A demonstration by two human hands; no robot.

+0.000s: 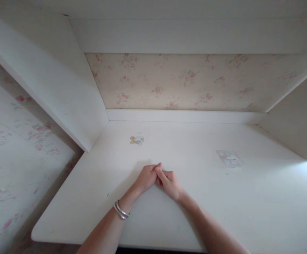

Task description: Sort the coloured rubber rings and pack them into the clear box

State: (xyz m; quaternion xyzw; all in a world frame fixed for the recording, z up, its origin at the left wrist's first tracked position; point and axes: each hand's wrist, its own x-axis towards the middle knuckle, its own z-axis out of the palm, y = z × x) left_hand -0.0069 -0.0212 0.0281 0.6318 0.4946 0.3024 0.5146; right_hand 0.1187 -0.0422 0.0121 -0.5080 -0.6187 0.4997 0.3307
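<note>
My left hand (146, 178) and my right hand (171, 185) meet over the middle of the white desk (153, 222). Both have their fingers curled closed, and the thumbs and fingertips touch. Whatever lies between them, if anything, is hidden. Two silver bangles (121, 210) circle my left wrist. Beyond my left hand lies a small loose cluster of thin rings (137, 140), some silver-coloured, some gold or pinkish; neither hand touches it. Off to the right, apart from my right hand, a clear plastic bag (230, 158) rests flat, its contents too faint to make out.
A white side panel (55, 77) rises at the left of the desk, and another (299, 113) at the right. Across the back runs a low white ledge (185, 116), under floral wallpaper (174, 81). A small dark mark (107, 195) shows on the desk left of my forearm.
</note>
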